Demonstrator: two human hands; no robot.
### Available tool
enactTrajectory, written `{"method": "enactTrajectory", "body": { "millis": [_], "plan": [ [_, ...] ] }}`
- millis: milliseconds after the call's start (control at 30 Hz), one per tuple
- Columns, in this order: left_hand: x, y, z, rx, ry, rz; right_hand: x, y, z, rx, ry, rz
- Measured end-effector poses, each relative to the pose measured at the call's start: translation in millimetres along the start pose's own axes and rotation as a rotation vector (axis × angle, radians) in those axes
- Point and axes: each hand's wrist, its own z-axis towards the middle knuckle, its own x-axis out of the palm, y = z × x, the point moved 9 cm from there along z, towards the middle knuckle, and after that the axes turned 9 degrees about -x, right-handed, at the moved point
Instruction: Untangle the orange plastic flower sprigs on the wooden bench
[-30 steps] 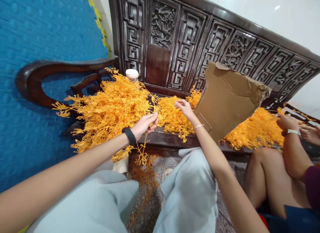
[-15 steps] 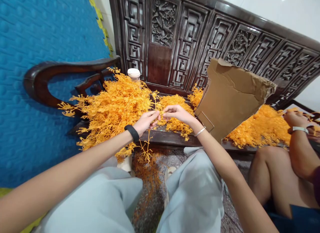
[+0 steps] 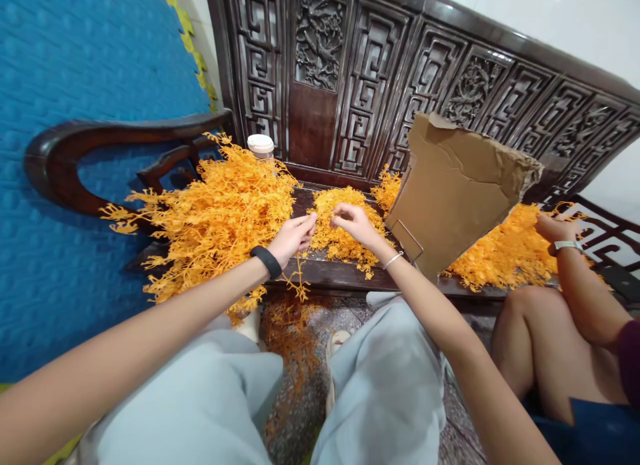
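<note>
My left hand [image 3: 294,238] is closed around an orange branched plastic sprig [image 3: 299,278], whose thin stems hang below the fingers. A short gap to its right, my right hand [image 3: 353,224] has its fingers curled but apart, with nothing visible between them. Behind and below my right hand lies a heap of small orange pieces [image 3: 340,202] on the dark wooden bench [image 3: 330,273]. To the left of my left hand rises a big bushy pile of orange sprigs [image 3: 220,218].
A bent cardboard sheet [image 3: 455,185] stands on the bench, a wire handle at its lower left. Beyond it are another orange pile [image 3: 500,252] and a co-worker's hand [image 3: 555,228]. A white-lidded jar [image 3: 261,145] stands behind the left pile. Orange scraps [image 3: 290,338] litter the floor.
My hands have drawn apart, my right hand moving slightly away from the sprig. Its upper strands no longer stick up above my left hand. The co-worker's hand has moved left.
</note>
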Motion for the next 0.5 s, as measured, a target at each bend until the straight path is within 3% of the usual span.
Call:
{"method": "enactTrajectory", "body": {
  "millis": [133,500],
  "plan": [
    [-0.3,2,2,-0.029,-0.048,-0.052,-9,7,1,-0.111,-0.033,-0.295],
    [5.7,16,6,-0.165,-0.094,-0.129,-14,-8,8,-0.079,-0.067,-0.382]
  ]
}}
